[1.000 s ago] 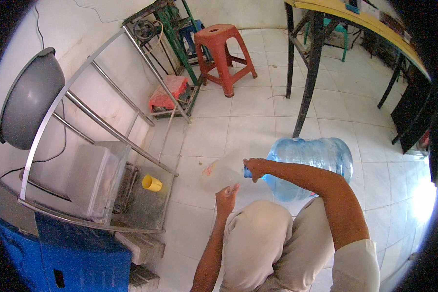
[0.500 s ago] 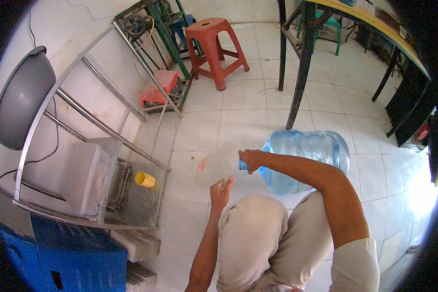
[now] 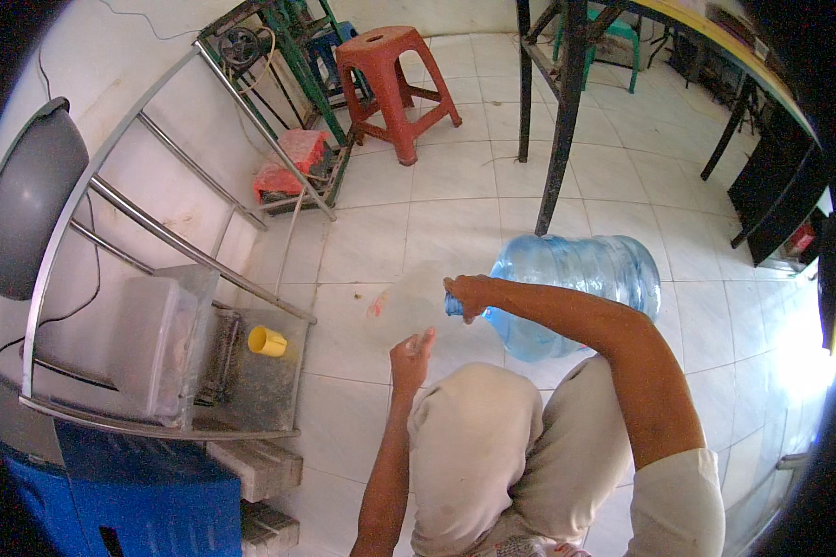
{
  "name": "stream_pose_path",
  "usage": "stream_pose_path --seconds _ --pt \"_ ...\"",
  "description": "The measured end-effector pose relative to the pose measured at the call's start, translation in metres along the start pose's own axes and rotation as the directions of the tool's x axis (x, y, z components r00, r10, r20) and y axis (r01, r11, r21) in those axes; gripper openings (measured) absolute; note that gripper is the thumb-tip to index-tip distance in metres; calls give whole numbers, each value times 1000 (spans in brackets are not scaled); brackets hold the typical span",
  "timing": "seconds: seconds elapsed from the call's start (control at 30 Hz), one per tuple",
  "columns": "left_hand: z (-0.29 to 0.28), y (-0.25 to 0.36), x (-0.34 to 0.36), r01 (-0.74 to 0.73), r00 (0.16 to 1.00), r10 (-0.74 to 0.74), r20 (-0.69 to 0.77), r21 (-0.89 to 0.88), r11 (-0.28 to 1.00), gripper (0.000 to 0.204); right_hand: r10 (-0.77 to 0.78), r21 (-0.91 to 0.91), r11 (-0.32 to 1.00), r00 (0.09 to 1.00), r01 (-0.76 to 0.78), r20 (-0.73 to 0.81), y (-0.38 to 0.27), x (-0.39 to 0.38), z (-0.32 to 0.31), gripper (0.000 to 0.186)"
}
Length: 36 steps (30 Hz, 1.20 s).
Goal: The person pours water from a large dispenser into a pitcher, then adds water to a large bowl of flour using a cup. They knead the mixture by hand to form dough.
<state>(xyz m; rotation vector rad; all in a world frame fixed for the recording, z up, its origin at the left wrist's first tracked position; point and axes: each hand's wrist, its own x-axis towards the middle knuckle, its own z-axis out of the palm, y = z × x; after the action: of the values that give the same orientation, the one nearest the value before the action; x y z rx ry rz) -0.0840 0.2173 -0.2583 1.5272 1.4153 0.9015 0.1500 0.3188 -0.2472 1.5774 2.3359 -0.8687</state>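
Observation:
A large blue water bottle (image 3: 576, 265) lies on its side on the tiled floor (image 3: 437, 213), neck toward the left. My right hand (image 3: 469, 297) is wrapped round its neck. Left of the neck is a faint, translucent plastic thing (image 3: 395, 302) with pink marks, possibly a container or bag; its outline is hard to make out. My left hand (image 3: 409, 357) has its fingers curled against the near end of this thing, thumb raised, just below and left of the bottle's mouth. My knees are bent beneath my arms.
At left, a metal rack (image 3: 158, 223) holds a yellow cup (image 3: 267, 341) and plastic box (image 3: 153, 343), with a gray basin (image 3: 23, 200) and blue container (image 3: 139, 501) nearby. A red stool (image 3: 390, 70) and green machine frame (image 3: 297, 65) stand behind. A table's black leg (image 3: 557, 148) rises beyond the bottle.
The whole view has shifted, so the surroundings appear farther left and higher. Both hands, the bottle and the translucent thing appear slightly left and higher too, with the same grips.

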Motion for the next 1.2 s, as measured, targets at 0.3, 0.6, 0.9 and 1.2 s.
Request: stream_pose_path --seconds 0.3,0.6,0.9,1.2 --pt "1 -2 1 37 999 -37 14 -6 999 60 -38 -40 999 998 36 -54 1 -6 -3 95" --pt "3 5 -4 52 998 -49 39 -87 995 59 10 8 1000 999 -9 -31 4 -14 -10 88" --pt "0 11 -5 37 998 -33 52 -84 996 57 -29 1 1000 999 29 -43 4 -13 -9 96" --pt "1 9 0 26 998 -21 58 -90 996 57 -13 -16 1000 999 12 -33 7 -10 -9 95"
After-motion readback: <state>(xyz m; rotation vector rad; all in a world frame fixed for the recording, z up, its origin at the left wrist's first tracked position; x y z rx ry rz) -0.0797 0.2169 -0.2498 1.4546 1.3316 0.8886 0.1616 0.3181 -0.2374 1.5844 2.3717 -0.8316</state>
